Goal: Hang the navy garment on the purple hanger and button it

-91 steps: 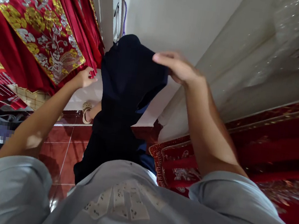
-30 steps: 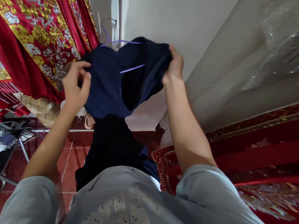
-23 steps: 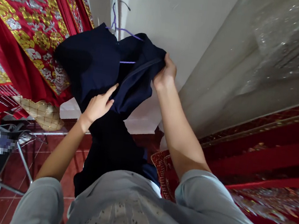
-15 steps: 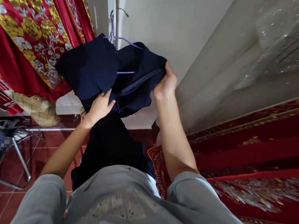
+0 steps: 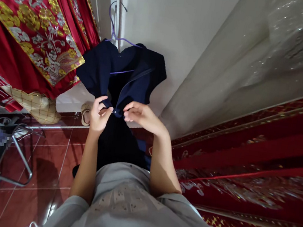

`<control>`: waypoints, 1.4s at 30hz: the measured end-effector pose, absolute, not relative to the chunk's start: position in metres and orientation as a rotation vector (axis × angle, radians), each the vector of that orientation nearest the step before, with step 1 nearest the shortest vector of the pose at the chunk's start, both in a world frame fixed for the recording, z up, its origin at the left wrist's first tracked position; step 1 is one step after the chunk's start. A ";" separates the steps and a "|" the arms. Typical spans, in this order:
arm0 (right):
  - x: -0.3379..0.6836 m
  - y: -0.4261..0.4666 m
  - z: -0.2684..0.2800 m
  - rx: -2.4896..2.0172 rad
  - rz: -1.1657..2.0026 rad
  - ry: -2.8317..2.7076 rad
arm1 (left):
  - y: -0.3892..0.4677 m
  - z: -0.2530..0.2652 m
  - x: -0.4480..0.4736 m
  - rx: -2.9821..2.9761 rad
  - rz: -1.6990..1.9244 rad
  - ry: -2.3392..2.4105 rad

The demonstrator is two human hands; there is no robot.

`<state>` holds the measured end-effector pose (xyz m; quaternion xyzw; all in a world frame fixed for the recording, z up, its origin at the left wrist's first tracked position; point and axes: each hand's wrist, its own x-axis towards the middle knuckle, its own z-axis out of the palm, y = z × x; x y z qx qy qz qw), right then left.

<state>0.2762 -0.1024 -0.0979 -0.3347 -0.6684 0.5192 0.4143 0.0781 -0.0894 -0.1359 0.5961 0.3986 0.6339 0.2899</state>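
Note:
A dark navy jacket [image 5: 144,84] hangs open at the front on a thin purple hanger [image 5: 126,40], whose bar shows inside the opening. My left hand [image 5: 100,116] is at the lower left front edge, thumb and forefinger pinching the cloth. A small shiny spot, perhaps a snap or zip part, shows just beside its thumb. On the other side of the opening, my right hand [image 5: 140,116] has its fingers closed on the lower right front edge. The two hands are a short gap apart, and the fingertips partly hide what they grip.
Red embroidered cloth [image 5: 50,37] hangs at the left, and more red cloth [image 5: 245,166] lines the right below clear plastic sheeting [image 5: 228,82]. A metal-framed chair [image 5: 21,159] stands at lower left. A beige clog [image 5: 85,113] lies by the wall.
My right hand has left the jacket's right shoulder and come down to the lower front edge. My left hand has shifted slightly; the jacket now hangs straighter with its front edges closer together.

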 end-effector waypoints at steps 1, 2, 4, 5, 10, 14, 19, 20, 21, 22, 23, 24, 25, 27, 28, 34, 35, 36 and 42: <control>0.273 -0.100 -0.100 -0.839 1.335 -1.784 | -0.092 -0.132 0.079 1.579 1.704 1.047; 0.269 -0.098 -0.101 -0.838 1.321 -1.842 | -0.096 -0.128 0.081 1.571 1.727 1.043; 0.261 -0.094 -0.104 -0.842 1.234 -1.842 | -0.102 -0.121 0.087 1.577 1.767 1.054; 0.258 -0.094 -0.105 -0.846 1.188 -1.815 | -0.105 -0.119 0.091 1.582 1.776 1.054; 0.261 -0.106 -0.097 -0.908 1.183 -1.800 | -0.112 -0.121 0.107 1.575 1.761 0.937; 0.274 -0.112 -0.090 -0.967 1.179 -1.861 | -0.113 -0.123 0.101 1.613 1.608 0.900; 0.272 -0.107 -0.100 -0.821 1.254 -1.800 | -0.116 -0.122 0.079 1.744 1.319 0.829; 0.270 -0.105 -0.102 -0.803 1.264 -1.770 | -0.116 -0.123 0.077 1.757 1.288 0.815; 0.268 -0.103 -0.104 -0.796 1.263 -1.750 | -0.115 -0.125 0.075 1.760 1.281 0.803; 0.267 -0.102 -0.105 -0.798 1.251 -1.739 | -0.114 -0.128 0.075 1.753 1.298 0.795; 0.265 -0.102 -0.106 -0.805 1.233 -1.735 | -0.112 -0.131 0.076 1.739 1.328 0.793; 0.264 -0.101 -0.106 -0.812 1.212 -1.739 | -0.111 -0.134 0.078 1.722 1.360 0.801; 0.264 -0.101 -0.106 -0.818 1.191 -1.746 | -0.110 -0.137 0.081 1.700 1.395 0.819; 0.264 -0.101 -0.105 -0.817 1.157 -1.747 | -0.110 -0.141 0.088 1.653 1.461 0.874; 0.265 -0.100 -0.106 -0.814 1.150 -1.736 | -0.110 -0.141 0.092 1.635 1.486 0.906; 0.263 -0.097 -0.115 -0.874 1.057 -1.627 | -0.119 -0.136 0.109 1.618 1.567 1.049; 0.262 -0.096 -0.117 -0.882 1.021 -1.616 | -0.120 -0.136 0.110 1.618 1.576 1.062; 0.260 -0.095 -0.119 -0.889 0.981 -1.603 | -0.120 -0.136 0.111 1.620 1.580 1.072; 0.260 -0.090 -0.124 -0.941 0.841 -1.527 | -0.117 -0.144 0.115 1.592 1.542 1.069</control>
